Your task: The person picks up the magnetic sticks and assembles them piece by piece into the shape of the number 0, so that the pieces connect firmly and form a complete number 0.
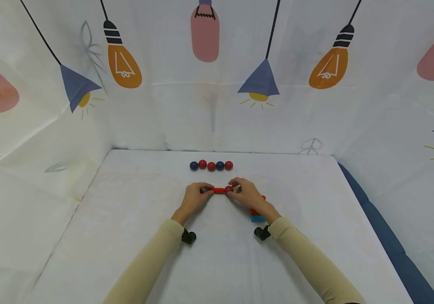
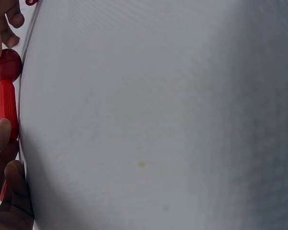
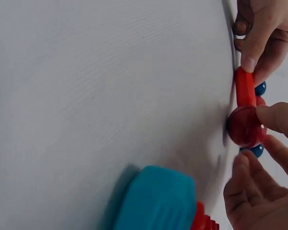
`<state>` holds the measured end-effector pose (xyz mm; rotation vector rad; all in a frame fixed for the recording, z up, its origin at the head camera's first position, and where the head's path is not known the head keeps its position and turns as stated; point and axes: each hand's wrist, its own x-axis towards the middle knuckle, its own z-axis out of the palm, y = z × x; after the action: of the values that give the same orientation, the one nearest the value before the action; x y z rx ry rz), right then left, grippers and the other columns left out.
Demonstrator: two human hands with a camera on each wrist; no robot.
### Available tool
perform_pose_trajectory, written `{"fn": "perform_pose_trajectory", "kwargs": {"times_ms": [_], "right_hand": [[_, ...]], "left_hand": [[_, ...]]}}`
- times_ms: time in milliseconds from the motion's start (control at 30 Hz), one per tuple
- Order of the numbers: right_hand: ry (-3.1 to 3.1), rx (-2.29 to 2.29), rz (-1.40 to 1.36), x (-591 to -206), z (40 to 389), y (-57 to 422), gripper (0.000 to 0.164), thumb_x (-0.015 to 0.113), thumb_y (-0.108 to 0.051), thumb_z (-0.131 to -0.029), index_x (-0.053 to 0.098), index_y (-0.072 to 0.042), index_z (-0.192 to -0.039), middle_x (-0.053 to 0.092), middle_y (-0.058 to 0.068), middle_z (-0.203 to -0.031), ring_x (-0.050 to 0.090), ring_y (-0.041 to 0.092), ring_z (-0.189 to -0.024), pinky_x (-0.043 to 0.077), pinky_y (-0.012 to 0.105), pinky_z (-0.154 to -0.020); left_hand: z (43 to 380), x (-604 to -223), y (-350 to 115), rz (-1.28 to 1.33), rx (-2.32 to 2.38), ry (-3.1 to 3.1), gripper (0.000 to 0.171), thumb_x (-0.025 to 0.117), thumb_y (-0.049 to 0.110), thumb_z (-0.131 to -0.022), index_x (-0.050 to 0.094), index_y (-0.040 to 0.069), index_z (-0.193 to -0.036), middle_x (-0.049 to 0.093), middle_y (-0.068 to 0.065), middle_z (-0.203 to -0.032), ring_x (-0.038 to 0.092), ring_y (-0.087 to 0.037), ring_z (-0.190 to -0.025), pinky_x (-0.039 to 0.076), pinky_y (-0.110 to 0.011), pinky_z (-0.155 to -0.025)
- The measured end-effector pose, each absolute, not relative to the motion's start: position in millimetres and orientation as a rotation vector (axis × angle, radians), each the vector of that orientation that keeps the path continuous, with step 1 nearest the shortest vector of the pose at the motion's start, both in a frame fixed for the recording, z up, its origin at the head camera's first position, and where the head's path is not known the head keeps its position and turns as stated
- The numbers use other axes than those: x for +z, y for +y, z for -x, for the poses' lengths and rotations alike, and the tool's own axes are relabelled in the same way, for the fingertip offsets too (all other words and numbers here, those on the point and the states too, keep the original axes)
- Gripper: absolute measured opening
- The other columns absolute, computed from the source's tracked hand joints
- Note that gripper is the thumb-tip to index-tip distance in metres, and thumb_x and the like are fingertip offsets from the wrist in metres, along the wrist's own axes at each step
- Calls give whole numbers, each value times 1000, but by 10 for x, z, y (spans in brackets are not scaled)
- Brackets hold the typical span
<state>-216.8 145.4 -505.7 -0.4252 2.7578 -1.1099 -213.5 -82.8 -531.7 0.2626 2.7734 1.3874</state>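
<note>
White worktop (image 1: 106, 211), five balls (image 1: 211, 166) near far edge; left hand (image 1: 195, 197) pinches red rod (image 1: 218, 191), right hand (image 1: 249, 195) red ball (image 3: 243, 127); best kept aligned.

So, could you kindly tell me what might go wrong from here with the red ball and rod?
The red ball, which the right hand holds at the end of the red rod, could slip and roll if the fingers lose it. The left hand pinches the rod, so an uneven push might skew it. The right wrist passes close to the blue piece and might knock it.
</note>
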Motion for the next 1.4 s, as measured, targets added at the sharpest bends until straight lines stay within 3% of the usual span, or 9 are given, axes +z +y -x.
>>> {"fn": "perform_pose_trajectory", "kwargs": {"times_ms": [333, 733, 1000, 1400], "right_hand": [[2805, -1098, 478, -5047, 2220, 1324, 25, 76, -16, -93, 75, -4, -115, 65, 15, -108, 58, 22, -86, 53, 31, -75], [2842, -943, 552, -5051, 2257, 1226, 19, 75, -11, -93, 76, -3, -110, 65, 15, -104, 58, 23, -90, 56, 39, -85], [2839, -970, 522, -5045, 2250, 1249, 17, 76, -11, -92, 75, -4, -107, 62, 11, -99, 57, 21, -86, 56, 35, -82], [2817, -983, 521, -5035, 2229, 1272, 18, 76, -13, -93, 74, -5, -109, 67, 10, -99, 59, 22, -90, 57, 38, -86]], "left_hand": [[2141, -5318, -829, -307, 1400, 2785, 17, 75, 13, -94, 80, 11, -111, 78, -6, -105, 59, -13, -76, 48, -28, -71], [2146, -5326, -853, -299, 1409, 2764, 18, 75, 12, -94, 78, 10, -111, 78, -6, -107, 64, -14, -82, 53, -31, -77], [2162, -5310, -814, -263, 1423, 2738, 19, 73, 14, -95, 78, 11, -113, 77, -6, -110, 62, -16, -85, 53, -34, -81], [2181, -5340, -861, -230, 1405, 2725, 20, 73, 18, -96, 77, 12, -115, 76, -4, -111, 62, -18, -90, 53, -35, -85]]}}
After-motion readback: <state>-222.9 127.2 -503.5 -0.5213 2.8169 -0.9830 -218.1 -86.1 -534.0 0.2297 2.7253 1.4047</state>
